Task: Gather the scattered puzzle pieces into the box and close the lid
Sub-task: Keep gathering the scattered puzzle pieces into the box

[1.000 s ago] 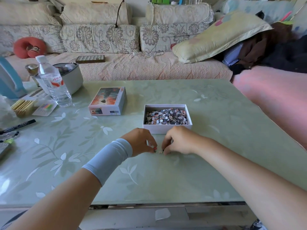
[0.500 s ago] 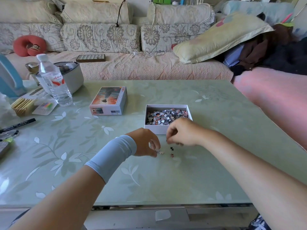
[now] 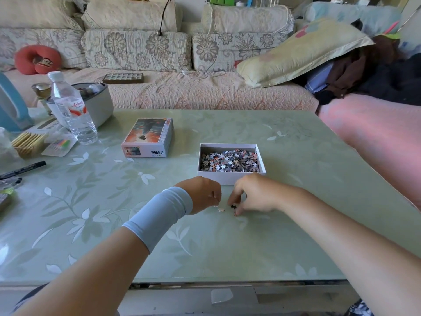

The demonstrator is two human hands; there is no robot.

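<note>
Near side of the box: your right grip arched over a dark piece on the desk, your left grip curled beside a pale piece. Clamped or not, couldn't tell.

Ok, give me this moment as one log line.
stage: gathering loose pieces | left hand: fingertips at pale piece | right hand: fingertips at dark piece | box: open | lid: off, left of box
</note>
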